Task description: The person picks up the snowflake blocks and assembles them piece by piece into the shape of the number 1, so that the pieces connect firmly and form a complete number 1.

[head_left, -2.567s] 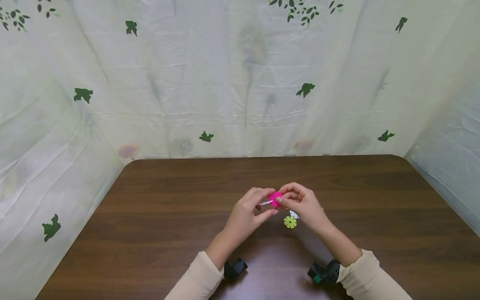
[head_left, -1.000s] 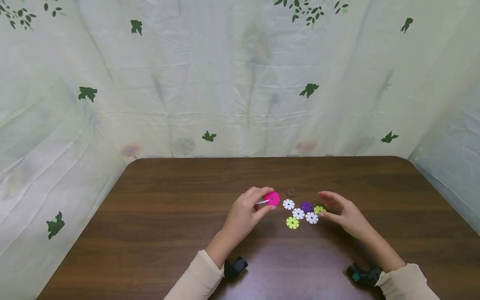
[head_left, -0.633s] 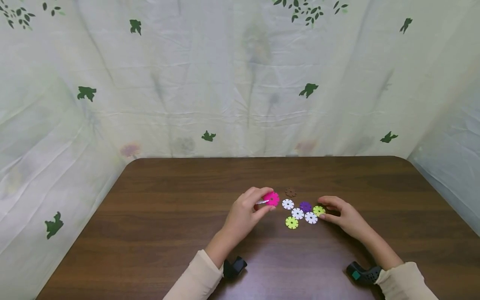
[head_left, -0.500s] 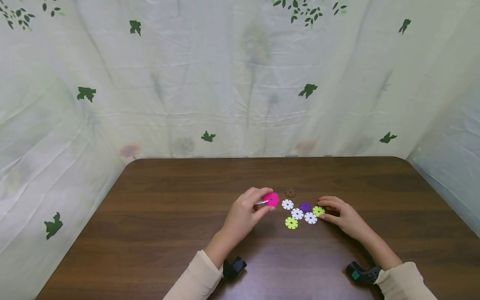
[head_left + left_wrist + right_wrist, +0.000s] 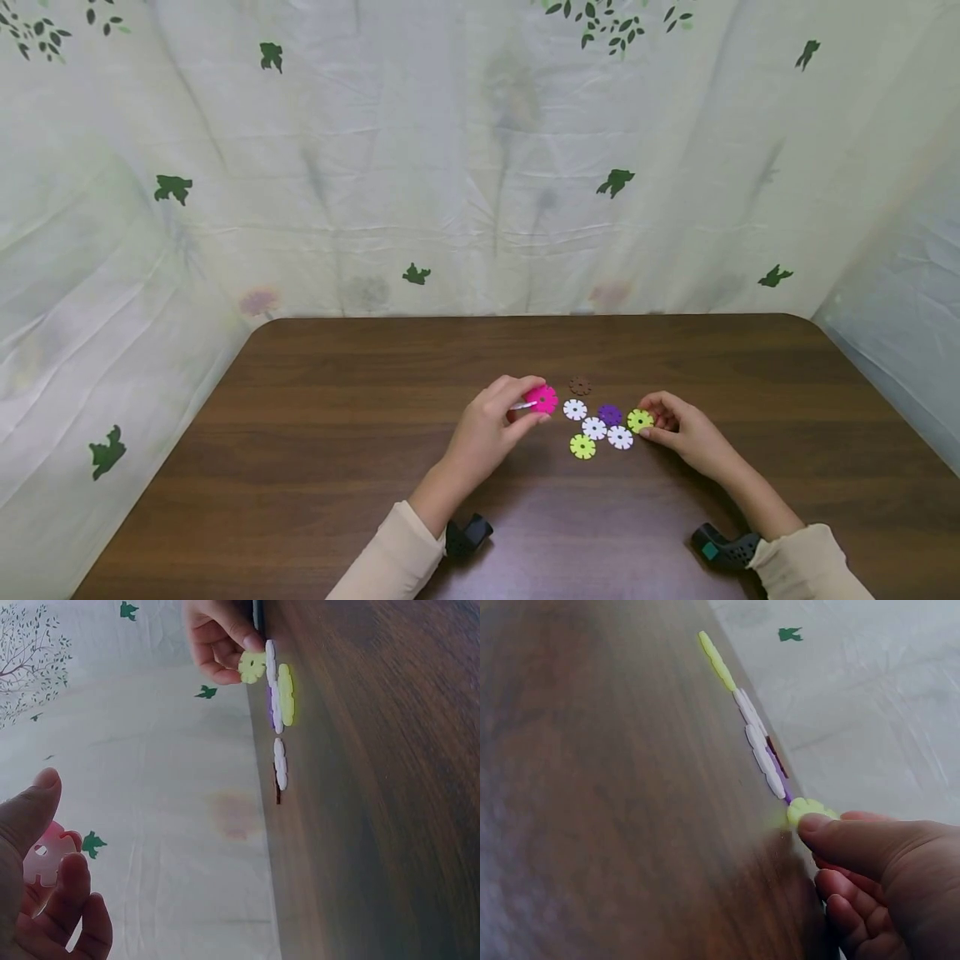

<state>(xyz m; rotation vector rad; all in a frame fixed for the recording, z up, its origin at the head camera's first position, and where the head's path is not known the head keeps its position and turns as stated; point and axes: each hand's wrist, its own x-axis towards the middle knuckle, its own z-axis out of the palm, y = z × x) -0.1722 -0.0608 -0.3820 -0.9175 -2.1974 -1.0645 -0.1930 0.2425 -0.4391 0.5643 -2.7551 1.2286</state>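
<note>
In the head view my left hand [image 5: 491, 421] holds a pink notched disc [image 5: 545, 399] between thumb and fingers. A thin white piece [image 5: 523, 405] joins the pink disc and shows edge-on beside my palm. My right hand [image 5: 690, 429] pinches a yellow-green notched disc [image 5: 640, 421] at its right rim. In the left wrist view that disc [image 5: 253, 667] is tilted up between thumb and fingers. Close to its left lie a purple disc [image 5: 610, 414] and three white discs [image 5: 620, 437].
Another yellow-green disc [image 5: 582, 447] lies at the near side of the group, and a brown disc [image 5: 580, 385] at the far side. All rest on a dark wooden table [image 5: 337, 467]. A pale patterned cloth [image 5: 480, 167] hangs behind the table.
First both hands were together at the pink disc. The right hand then moved right to the yellow-green disc, and its fingers have closed on it and tilted it up. The left hand has stayed put.
</note>
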